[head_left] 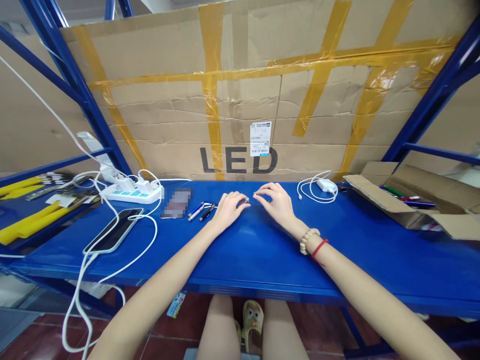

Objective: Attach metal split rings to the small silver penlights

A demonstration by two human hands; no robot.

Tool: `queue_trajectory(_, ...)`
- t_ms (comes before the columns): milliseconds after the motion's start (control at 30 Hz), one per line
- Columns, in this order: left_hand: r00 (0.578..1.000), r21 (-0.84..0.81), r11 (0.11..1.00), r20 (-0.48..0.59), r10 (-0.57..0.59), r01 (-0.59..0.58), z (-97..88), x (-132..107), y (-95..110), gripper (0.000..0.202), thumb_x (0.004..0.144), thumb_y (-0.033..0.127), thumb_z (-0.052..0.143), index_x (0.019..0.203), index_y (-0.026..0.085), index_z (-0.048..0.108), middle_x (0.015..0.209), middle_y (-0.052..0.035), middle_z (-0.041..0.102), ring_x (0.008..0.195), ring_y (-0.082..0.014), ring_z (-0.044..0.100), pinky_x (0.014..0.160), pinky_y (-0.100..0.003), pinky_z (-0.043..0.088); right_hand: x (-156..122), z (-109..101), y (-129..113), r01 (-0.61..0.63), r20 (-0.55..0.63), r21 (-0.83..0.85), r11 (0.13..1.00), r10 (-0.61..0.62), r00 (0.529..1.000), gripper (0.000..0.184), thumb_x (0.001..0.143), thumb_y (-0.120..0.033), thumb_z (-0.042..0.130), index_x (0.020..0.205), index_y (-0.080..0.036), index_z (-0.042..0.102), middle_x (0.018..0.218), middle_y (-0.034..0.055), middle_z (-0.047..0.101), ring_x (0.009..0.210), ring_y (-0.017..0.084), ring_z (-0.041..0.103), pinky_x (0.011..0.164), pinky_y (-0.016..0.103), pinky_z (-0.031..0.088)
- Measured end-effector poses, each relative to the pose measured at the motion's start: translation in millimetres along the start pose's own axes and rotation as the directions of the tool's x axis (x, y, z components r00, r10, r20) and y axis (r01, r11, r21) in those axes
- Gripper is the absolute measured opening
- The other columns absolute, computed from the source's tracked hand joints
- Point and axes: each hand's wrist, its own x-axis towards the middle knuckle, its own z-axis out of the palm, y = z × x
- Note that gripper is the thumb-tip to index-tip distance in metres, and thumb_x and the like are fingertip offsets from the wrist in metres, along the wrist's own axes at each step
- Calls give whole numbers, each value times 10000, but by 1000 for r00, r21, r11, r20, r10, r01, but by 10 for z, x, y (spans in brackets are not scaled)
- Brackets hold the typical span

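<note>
Both my hands rest on the blue shelf top [262, 250] near its back edge. My left hand [229, 206] is curled, its fingers pinching a small dark metal piece [244, 201]. My right hand [273, 200] lies close beside it, fingers bent with the tips pinched together toward that same piece; what it holds is too small to make out. A bead bracelet and a red string [313, 243] circle my right wrist. Just left of my left hand lie a few small pen-like torches [200, 210], blue, silver and black.
A phone [112, 231] on a white cable lies at the left beside a white power strip [133, 192]. A white charger with coiled cable [322, 186] sits at the back right. An open cardboard box [408, 202] holds pens. Taped cardboard [240, 90] walls the back.
</note>
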Motion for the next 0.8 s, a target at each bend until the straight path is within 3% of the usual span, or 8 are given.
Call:
queue_trajectory(200,999,11,999,4,38,-38,-10,1,13,194,860,354,519,889,185,610,859,-23,625,855,-170,546,733,-294,330,-16,35,-61,128,14,24,991,-129,992,199,866,-321,525,869,-220,697,930,53,635,855,177,540,739,320,413)
queue_trajectory(400,1000,47,999,15,16,-16,-13,-1,1,186,871,320,498,894,187,625,844,-31,617,834,-177,536,741,-307,336,-37,66,-43,172,56,48,984,-174,983,209,861,-339,527,878,-223,701,957,55,624,858,175,531,738,316,429)
queue_trajectory(567,999,81,997,37,-2,-1,4,-10,-6,167,873,294,491,900,188,617,867,-37,623,857,-191,536,754,-319,340,-39,81,-50,157,125,63,986,-164,978,205,869,-339,509,885,-215,672,1000,60,606,916,184,545,836,353,421)
queue_trajectory(667,999,63,997,15,-47,46,29,-6,-24,167,886,291,464,910,185,590,921,-40,628,892,-199,538,772,-324,343,-41,79,-62,128,155,60,990,-136,978,215,870,-322,495,995,-214,632,1028,68,598,947,197,540,859,365,416)
queue_trajectory(800,982,-18,982,-9,-189,189,92,25,-105,223,928,304,356,869,185,535,915,-44,627,907,-197,547,796,-327,351,-43,70,-63,74,176,5,997,-73,982,246,867,-289,482,1076,-214,587,1044,68,595,935,206,540,835,365,423)
